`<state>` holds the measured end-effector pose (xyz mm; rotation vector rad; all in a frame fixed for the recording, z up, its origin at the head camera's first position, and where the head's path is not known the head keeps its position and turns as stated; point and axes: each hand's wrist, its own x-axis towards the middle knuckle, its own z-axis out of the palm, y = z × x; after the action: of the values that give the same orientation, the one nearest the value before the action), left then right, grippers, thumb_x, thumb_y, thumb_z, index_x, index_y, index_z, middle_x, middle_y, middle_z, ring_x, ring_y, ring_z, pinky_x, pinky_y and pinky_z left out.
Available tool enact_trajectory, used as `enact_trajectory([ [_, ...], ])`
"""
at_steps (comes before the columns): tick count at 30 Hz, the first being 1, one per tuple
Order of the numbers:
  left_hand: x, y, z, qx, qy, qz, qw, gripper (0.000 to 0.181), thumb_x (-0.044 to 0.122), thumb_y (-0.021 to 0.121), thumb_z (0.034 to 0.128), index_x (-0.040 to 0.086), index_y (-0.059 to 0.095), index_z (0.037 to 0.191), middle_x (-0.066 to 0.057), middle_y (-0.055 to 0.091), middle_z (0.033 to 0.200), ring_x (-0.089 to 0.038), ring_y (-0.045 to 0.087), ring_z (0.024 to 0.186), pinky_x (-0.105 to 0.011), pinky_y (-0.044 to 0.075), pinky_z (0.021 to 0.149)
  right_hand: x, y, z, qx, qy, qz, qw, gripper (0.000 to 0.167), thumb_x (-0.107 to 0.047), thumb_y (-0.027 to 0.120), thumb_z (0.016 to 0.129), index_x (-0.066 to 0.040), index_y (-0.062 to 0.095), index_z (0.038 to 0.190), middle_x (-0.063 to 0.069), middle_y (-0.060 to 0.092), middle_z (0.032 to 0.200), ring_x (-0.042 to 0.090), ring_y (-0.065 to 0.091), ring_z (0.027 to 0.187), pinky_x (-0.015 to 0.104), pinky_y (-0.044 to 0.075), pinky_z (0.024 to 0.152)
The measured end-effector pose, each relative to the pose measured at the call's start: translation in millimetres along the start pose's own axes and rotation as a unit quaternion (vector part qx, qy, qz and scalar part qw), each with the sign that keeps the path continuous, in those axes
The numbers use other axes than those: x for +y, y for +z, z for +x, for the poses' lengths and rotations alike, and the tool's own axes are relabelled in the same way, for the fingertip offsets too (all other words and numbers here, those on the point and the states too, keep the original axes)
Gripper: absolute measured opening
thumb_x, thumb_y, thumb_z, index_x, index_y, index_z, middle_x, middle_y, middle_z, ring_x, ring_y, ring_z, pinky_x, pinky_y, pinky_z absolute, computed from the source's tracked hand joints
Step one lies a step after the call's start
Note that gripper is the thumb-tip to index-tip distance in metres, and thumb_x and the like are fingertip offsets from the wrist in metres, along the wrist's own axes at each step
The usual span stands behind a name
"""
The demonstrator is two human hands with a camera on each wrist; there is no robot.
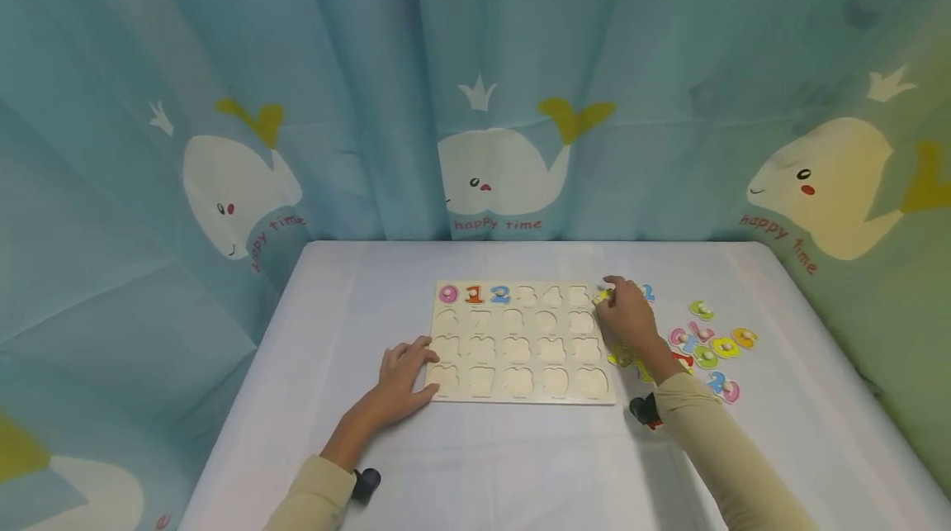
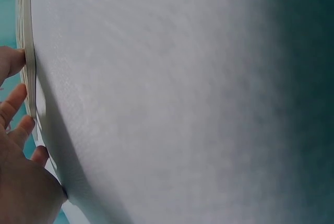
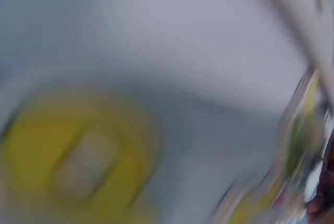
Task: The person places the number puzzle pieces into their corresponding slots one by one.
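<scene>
A wooden number puzzle board (image 1: 535, 349) lies on the table with rows of recesses. Pieces 0 (image 1: 448, 294), 1 (image 1: 474, 294) and 2 (image 1: 501, 294) fill the start of its top row. My left hand (image 1: 401, 378) rests at the board's left edge; in the left wrist view its fingertips (image 2: 21, 92) touch that edge. At the board's upper right edge, my right hand (image 1: 627, 318) pinches a yellow puzzle piece (image 1: 603, 296), partly hidden by the fingers. The right wrist view is badly blurred, with a yellow piece (image 3: 83, 156) large at lower left.
Several loose number pieces with knobs lie right of the board, among them an orange one (image 1: 744, 338), a green one (image 1: 701, 310) and a blue one (image 1: 717, 383). Others sit partly under the right forearm. A whale-print curtain (image 1: 357, 101) hangs behind the white-covered table (image 1: 505, 465).
</scene>
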<state>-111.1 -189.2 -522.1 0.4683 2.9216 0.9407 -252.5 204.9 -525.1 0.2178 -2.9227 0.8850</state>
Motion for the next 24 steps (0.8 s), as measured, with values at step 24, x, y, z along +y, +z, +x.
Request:
enact_trajectory([
  [24, -0.4, -0.8, -1.1, 0.025, 0.042, -0.010, 0.9987, 0.034, 0.012, 0.066, 0.0808, 0.005, 0.053, 0.111, -0.020, 0.040, 0.136, -0.041, 0.036, 0.115, -0.072, 0.010, 0.096, -13, 8, 15.2, 0.070, -0.007, 0.038, 0.9968, 0.034, -0.005, 0.058, 0.090, 0.005, 0.053, 0.123, 0.020, 0.064, 0.096, 0.033, 0.059, 0.081, 0.046, 0.046, 0.067],
])
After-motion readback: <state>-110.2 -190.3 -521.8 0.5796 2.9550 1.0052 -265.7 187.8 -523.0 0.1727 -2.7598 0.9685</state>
